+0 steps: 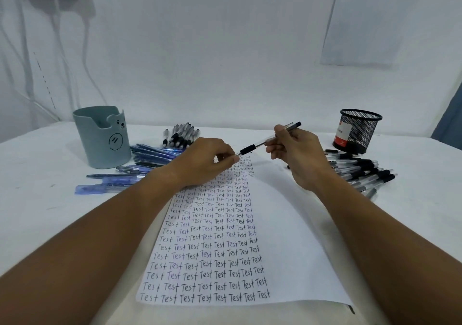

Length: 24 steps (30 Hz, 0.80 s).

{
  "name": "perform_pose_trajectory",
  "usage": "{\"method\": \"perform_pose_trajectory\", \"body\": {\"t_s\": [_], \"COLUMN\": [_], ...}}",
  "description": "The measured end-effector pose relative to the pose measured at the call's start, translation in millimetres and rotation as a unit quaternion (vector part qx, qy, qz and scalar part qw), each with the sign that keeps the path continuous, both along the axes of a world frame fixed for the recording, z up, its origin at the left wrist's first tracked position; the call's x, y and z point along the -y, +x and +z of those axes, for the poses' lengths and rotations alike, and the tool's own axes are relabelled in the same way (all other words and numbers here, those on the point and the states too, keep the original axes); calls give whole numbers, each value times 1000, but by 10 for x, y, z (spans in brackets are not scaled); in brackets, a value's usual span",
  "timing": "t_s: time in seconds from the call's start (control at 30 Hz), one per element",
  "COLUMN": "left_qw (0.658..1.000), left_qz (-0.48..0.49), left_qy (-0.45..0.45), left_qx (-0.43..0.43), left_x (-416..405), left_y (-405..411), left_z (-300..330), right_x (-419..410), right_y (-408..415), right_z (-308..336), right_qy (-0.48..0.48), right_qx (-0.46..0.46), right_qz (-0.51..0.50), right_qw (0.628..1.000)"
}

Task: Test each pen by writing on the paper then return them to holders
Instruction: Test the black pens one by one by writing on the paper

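Note:
My right hand grips a clear pen with a black grip, held above the far end of the paper. My left hand pinches the pen's tip end, where its cap would sit; the tip itself is hidden by my fingers. The paper is covered in several columns of the handwritten word "Test". A grey-blue bear holder stands at the back left and a black mesh holder at the back right.
Blue pens lie heaped beside the bear holder, and a few more lie nearer me. A bundle of black pens lies behind my left hand. More black pens are piled by the mesh holder. A printed sheet hangs on the wall.

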State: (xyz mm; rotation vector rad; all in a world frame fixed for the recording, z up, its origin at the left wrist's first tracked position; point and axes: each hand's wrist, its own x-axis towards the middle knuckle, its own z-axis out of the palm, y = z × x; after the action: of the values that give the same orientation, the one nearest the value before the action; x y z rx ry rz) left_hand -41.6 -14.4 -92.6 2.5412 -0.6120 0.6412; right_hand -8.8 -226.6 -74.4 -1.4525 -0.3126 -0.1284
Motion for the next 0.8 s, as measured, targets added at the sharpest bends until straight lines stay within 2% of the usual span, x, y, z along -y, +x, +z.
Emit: {"method": "perform_pose_trajectory", "body": {"t_s": [0.13, 0.17, 0.2, 0.23, 0.27, 0.33, 0.4, 0.43, 0.57, 0.8], "left_qw": [1000, 1000, 999, 998, 995, 982, 963, 953, 916, 905], "left_qz": [-5, 5, 23, 51, 88, 174, 259, 296, 400, 424], "left_qy": [-4, -10, -17, -25, -35, -54, -57, -51, -29, 11], "left_qx": [4, 11, 20, 28, 33, 44, 46, 41, 2, -45], "left_x": [-9, -27, -65, -110, -167, -317, -488, -574, -826, -854], "left_y": [9, 9, 18, 20, 23, 30, 31, 38, 65, 100], "left_z": [23, 42, 62, 89, 114, 144, 138, 128, 88, 61], "right_x": [10, 19, 41, 75, 112, 177, 197, 199, 212, 168], "right_y": [13, 31, 60, 84, 107, 120, 101, 79, 35, 31], "right_z": [4, 5, 5, 4, -3, -13, -17, -15, -14, -32], "right_qy": [-12, -48, -128, -238, -353, -546, -665, -695, -716, -723], "right_qx": [-6, 3, 25, 61, 96, 127, 97, 74, 42, 63], "right_qz": [-1, -25, -68, -117, -160, -212, -221, -217, -215, -226], "right_qw": [1000, 999, 989, 962, 917, 801, 707, 681, 662, 650]}}
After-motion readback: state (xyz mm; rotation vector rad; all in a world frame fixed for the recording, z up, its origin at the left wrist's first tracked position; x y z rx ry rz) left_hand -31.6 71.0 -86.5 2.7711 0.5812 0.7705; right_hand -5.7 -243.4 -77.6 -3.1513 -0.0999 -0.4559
